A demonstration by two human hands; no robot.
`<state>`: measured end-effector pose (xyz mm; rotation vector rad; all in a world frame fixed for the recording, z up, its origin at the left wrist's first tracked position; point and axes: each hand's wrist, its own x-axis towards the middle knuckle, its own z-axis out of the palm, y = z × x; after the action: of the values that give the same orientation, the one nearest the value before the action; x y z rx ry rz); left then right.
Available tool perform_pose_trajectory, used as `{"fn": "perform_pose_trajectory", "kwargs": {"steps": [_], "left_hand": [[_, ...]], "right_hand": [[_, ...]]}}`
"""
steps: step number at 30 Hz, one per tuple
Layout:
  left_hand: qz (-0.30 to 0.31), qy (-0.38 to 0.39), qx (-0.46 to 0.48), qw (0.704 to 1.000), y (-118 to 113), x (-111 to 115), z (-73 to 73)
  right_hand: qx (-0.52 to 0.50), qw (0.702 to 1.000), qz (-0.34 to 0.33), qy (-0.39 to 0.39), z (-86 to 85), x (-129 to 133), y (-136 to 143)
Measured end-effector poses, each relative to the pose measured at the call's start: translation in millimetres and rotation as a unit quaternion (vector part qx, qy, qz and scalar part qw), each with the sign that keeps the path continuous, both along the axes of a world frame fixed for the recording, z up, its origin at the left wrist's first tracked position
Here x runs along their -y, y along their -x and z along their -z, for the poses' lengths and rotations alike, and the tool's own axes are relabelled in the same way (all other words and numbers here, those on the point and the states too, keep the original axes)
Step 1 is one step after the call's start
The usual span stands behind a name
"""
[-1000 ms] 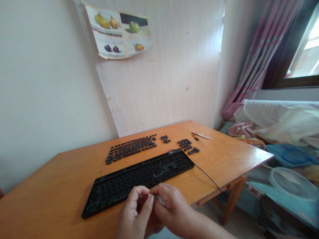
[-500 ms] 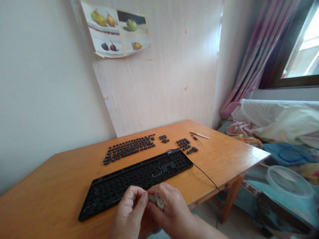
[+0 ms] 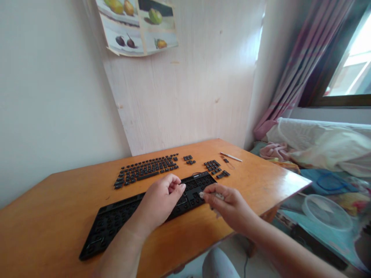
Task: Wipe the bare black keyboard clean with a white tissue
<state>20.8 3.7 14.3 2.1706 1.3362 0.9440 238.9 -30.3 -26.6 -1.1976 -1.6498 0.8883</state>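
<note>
Over the black plastic keyboard frame with no keys on it (image 3: 121,214), lying flat on the orange wooden table (image 3: 261,181). Right hand (image 3: 228,202) pinching a small pale wad (image 3: 218,196) between thumb and fingers, fingers narrow and tight on it, its tip just at the right end of the frame. Left hand (image 3: 160,199) hanging over the middle of the frame, fingers curled in with thumb near the first finger; nothing seen inside.

Looks like the rubbing-clean step on the bare frame. Calls for a soft, small touch among the little holes, with the frame held steady.

Behind the frame, rows of loose black key tops (image 3: 145,170) and a thin white stick (image 3: 231,156).

Hard to tell what the wad is made of. Part of the frame hidden under both hands. Cannot tell if the left hand touches the frame.
</note>
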Motion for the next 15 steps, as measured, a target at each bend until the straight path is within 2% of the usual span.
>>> {"fn": "perform_pose_trajectory", "kwargs": {"steps": [3, 6, 10, 15], "left_hand": [[0.001, -0.047, -0.101, 0.994, -2, -26, -1.6], [0.004, -0.068, -0.174, 0.982, -3, -41, 6.3], [-0.002, -0.071, -0.226, 0.972, -3, -45, 20.8], [-0.007, -0.064, -0.249, 0.966, 1, -42, 30.4]], "right_hand": [[0.065, 0.997, 0.045, -0.016, -12.6, -24, -23], [0.111, 0.992, 0.058, 0.003, -18.1, -46, -36], [0.139, 0.986, 0.059, 0.073, -15.0, -71, -40], [0.174, 0.978, 0.077, 0.087, -12.4, -98, -35]]}}
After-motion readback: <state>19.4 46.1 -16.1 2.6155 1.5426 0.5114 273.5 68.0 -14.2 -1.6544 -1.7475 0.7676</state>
